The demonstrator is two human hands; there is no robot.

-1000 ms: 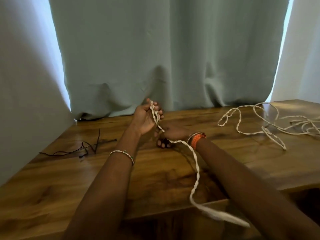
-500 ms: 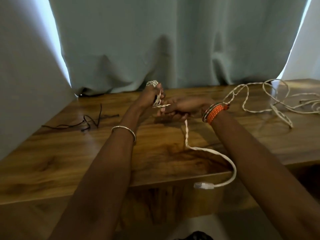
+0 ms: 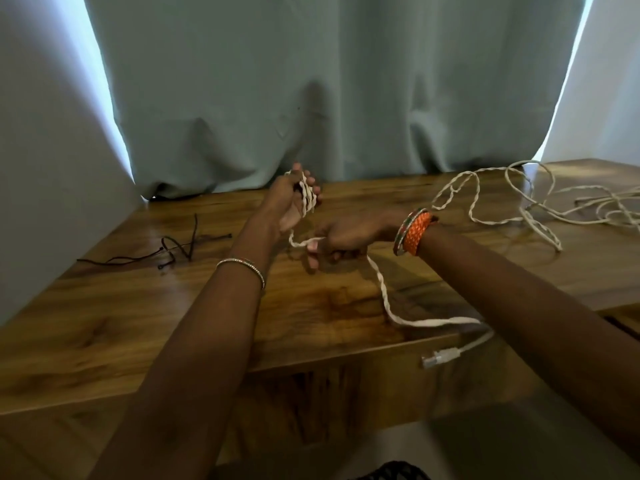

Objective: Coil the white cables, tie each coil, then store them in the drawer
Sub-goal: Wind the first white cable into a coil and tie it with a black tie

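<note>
My left hand [image 3: 289,202] is raised above the wooden table [image 3: 145,306], with several turns of a twisted white cable [image 3: 382,289] wound around its fingers. My right hand [image 3: 341,239], just below and right of it, pinches the same cable. From there the cable trails over the table's front edge, and its plug end [image 3: 438,359] hangs below the edge. A second white cable [image 3: 540,206] lies loose and tangled at the table's right side.
Thin black ties [image 3: 173,249] lie on the left part of the table. A pale green curtain [image 3: 329,91] hangs right behind the table. A gap shows at the table's right front corner [image 3: 620,323].
The right hand has dropped below the left after laying another turn on it. The hanging tail has grown shorter, and the plug end has swung right along the front edge.
</note>
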